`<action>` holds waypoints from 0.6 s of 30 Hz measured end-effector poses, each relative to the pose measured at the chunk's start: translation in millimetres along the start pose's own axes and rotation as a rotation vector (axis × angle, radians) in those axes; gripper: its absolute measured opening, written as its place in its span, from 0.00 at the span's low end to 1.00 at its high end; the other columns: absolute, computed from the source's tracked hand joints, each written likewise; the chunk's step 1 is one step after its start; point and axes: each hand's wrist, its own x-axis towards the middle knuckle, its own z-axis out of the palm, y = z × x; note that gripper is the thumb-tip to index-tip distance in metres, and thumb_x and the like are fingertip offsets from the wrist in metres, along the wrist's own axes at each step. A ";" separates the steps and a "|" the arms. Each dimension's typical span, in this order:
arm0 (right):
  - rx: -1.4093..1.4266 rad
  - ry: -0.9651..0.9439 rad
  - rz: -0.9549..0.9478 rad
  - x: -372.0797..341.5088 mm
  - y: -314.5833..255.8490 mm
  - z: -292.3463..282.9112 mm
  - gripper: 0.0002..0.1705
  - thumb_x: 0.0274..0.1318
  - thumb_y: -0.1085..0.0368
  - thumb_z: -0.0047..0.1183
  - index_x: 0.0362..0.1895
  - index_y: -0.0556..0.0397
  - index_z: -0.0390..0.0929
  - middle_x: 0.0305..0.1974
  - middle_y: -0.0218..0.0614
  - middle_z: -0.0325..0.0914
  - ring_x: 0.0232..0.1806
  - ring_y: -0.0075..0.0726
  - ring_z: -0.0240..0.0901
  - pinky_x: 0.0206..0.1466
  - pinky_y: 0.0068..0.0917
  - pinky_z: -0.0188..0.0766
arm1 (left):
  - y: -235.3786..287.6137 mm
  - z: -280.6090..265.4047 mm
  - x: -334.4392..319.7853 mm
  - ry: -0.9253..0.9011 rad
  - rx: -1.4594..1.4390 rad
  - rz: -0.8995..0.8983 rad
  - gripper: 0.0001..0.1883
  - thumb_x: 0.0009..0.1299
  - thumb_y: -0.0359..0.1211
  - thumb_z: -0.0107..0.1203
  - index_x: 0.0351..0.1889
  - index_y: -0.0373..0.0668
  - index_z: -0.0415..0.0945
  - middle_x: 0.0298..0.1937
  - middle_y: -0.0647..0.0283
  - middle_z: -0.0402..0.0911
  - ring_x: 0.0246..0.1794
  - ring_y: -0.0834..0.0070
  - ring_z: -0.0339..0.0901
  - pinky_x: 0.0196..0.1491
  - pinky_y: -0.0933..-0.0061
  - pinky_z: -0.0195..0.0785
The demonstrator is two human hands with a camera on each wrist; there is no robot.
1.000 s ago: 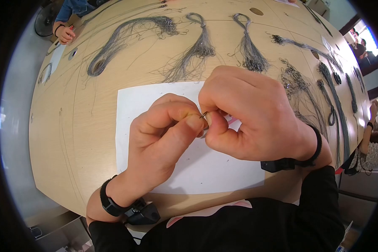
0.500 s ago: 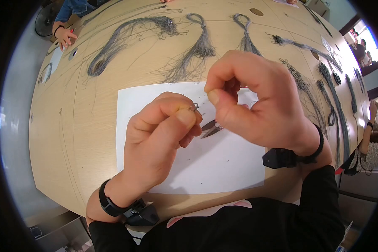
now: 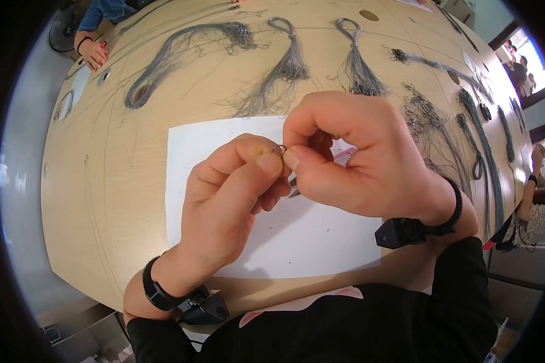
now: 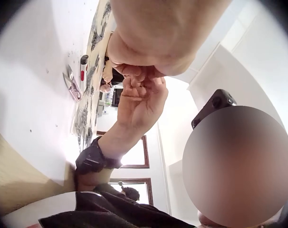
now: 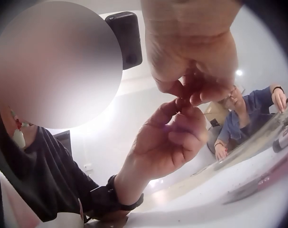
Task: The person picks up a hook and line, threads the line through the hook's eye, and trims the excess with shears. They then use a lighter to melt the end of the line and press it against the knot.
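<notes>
Left hand (image 3: 227, 196): thumb and forefinger pressed together at the tips, pinching a small, dark, curved metal hook (image 3: 283, 146); the other fingers curl loosely beneath. The hook's bend juts from the pinch on the side facing the other hand, above a large white paper sheet (image 3: 309, 245).

Right hand (image 3: 360, 160): fingers curled, thumb and forefinger brought together on that exposed bend — both hands meet at the hook. Whether a finer strand lies between the right fingertips is too small to tell.

Pink-handled metal scissors (image 4: 73, 85) lie on the sheet, partly hidden under the right hand in the head view. The sheet rests on a pale wood-grain surface (image 3: 103, 199). Beyond its far edge, two loop-ended bundles of thin grey strands — a left one (image 3: 289, 68) and a right one (image 3: 360, 69).
</notes>
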 end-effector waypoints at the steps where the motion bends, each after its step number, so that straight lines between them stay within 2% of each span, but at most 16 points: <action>1: -0.095 -0.043 -0.024 1.0 -1.0 -2.0 0.02 0.40 0.76 0.45 0.23 0.59 0.69 0.18 0.29 0.68 0.21 0.17 0.64 0.24 0.15 0.61 | -0.1 0.9 0.2 0.001 -0.002 -0.005 0.05 0.63 0.31 0.45 0.32 0.40 0.71 0.26 0.69 0.72 0.24 0.84 0.66 0.27 0.86 0.57; 2: -0.189 -0.086 -0.044 1.2 -1.5 -3.4 0.01 0.41 0.75 0.44 0.23 0.59 0.69 0.18 0.28 0.67 0.21 0.17 0.63 0.24 0.14 0.60 | -0.3 2.5 0.0 0.010 0.013 0.012 0.05 0.63 0.30 0.45 0.31 0.40 0.71 0.27 0.68 0.71 0.24 0.83 0.65 0.27 0.85 0.57; 4: -0.195 -0.051 -0.044 1.3 -1.1 -5.7 0.01 0.42 0.75 0.44 0.23 0.59 0.69 0.19 0.28 0.66 0.21 0.17 0.62 0.24 0.14 0.59 | 0.2 5.3 -0.9 0.017 0.025 0.023 0.05 0.62 0.30 0.45 0.30 0.40 0.71 0.27 0.67 0.71 0.24 0.82 0.64 0.27 0.84 0.57; 6: -0.202 -0.017 -0.050 3.9 -1.6 -9.9 0.01 0.43 0.75 0.44 0.24 0.59 0.69 0.19 0.28 0.66 0.21 0.16 0.61 0.25 0.13 0.58 | 1.8 7.1 -1.5 0.040 -0.025 0.169 0.04 0.62 0.28 0.44 0.29 0.39 0.70 0.30 0.64 0.70 0.24 0.81 0.64 0.27 0.82 0.57; 7: -0.076 0.030 0.050 5.4 -2.4 -14.1 0.01 0.43 0.75 0.44 0.24 0.59 0.69 0.20 0.28 0.66 0.21 0.16 0.61 0.25 0.13 0.58 | 6.9 -2.7 1.1 -0.117 0.086 0.211 0.08 0.62 0.34 0.46 0.28 0.40 0.65 0.31 0.67 0.64 0.31 0.77 0.61 0.30 0.77 0.60; 8: 0.048 0.076 0.148 7.4 -1.6 -18.2 0.01 0.44 0.76 0.44 0.24 0.59 0.69 0.21 0.28 0.66 0.22 0.16 0.60 0.26 0.13 0.58 | 12.7 -3.5 -0.3 -0.117 0.085 0.211 0.08 0.62 0.34 0.46 0.28 0.40 0.65 0.31 0.67 0.64 0.31 0.77 0.61 0.30 0.77 0.60; 10: 0.006 0.069 0.083 9.1 10.2 -25.0 0.01 0.45 0.76 0.45 0.25 0.59 0.69 0.21 0.28 0.67 0.22 0.16 0.61 0.25 0.13 0.58 | 33.6 2.6 -3.8 -0.357 -0.114 0.291 0.08 0.61 0.34 0.47 0.29 0.37 0.64 0.30 0.65 0.63 0.28 0.73 0.65 0.27 0.73 0.61; 12: -0.361 -0.090 0.057 9.1 15.4 -32.3 0.02 0.45 0.75 0.45 0.27 0.58 0.69 0.21 0.29 0.67 0.22 0.17 0.62 0.25 0.14 0.59 | 59.8 -8.5 -12.9 -0.594 -0.411 0.192 0.09 0.62 0.31 0.46 0.25 0.33 0.65 0.26 0.60 0.65 0.19 0.67 0.69 0.18 0.72 0.61; 13: -0.419 -0.211 0.018 7.9 17.9 -35.3 0.04 0.43 0.72 0.49 0.28 0.57 0.69 0.22 0.33 0.68 0.22 0.24 0.66 0.25 0.19 0.62 | 84.8 -16.3 -9.2 -0.812 -0.341 -0.077 0.09 0.61 0.29 0.44 0.22 0.31 0.64 0.21 0.57 0.65 0.13 0.65 0.68 0.13 0.72 0.60; 14: -0.419 -0.201 0.018 6.6 19.4 -33.9 0.04 0.43 0.72 0.49 0.28 0.57 0.69 0.22 0.33 0.68 0.22 0.24 0.66 0.25 0.19 0.62 | 103.5 -19.8 -3.3 -1.017 -0.261 -0.353 0.10 0.61 0.27 0.43 0.19 0.30 0.64 0.17 0.54 0.65 0.08 0.62 0.67 0.09 0.72 0.58; 16: -0.468 -0.440 0.095 4.6 22.8 -28.2 0.08 0.41 0.69 0.52 0.28 0.57 0.69 0.25 0.37 0.69 0.26 0.35 0.69 0.28 0.26 0.64 | 99.3 -7.8 -34.4 -0.754 -0.725 0.086 0.11 0.59 0.25 0.42 0.15 0.28 0.64 0.10 0.50 0.64 0.05 0.63 0.65 0.05 0.72 0.57; 17: -0.572 -0.467 0.050 -1.9 24.9 -24.3 0.10 0.37 0.66 0.54 0.26 0.57 0.69 0.26 0.39 0.68 0.31 0.42 0.67 0.34 0.31 0.64 | 99.3 -9.3 -35.4 -0.806 -0.707 0.165 0.11 0.59 0.25 0.41 0.15 0.30 0.64 0.11 0.52 0.65 0.04 0.64 0.64 0.05 0.72 0.55; 18: -0.573 -0.457 0.020 -10.0 29.7 -20.8 0.10 0.37 0.66 0.54 0.26 0.57 0.69 0.26 0.39 0.68 0.31 0.42 0.67 0.34 0.31 0.64 | 96.3 -10.4 -33.5 -0.800 -0.673 0.160 0.09 0.59 0.25 0.41 0.17 0.32 0.64 0.14 0.53 0.66 0.05 0.65 0.65 0.05 0.73 0.54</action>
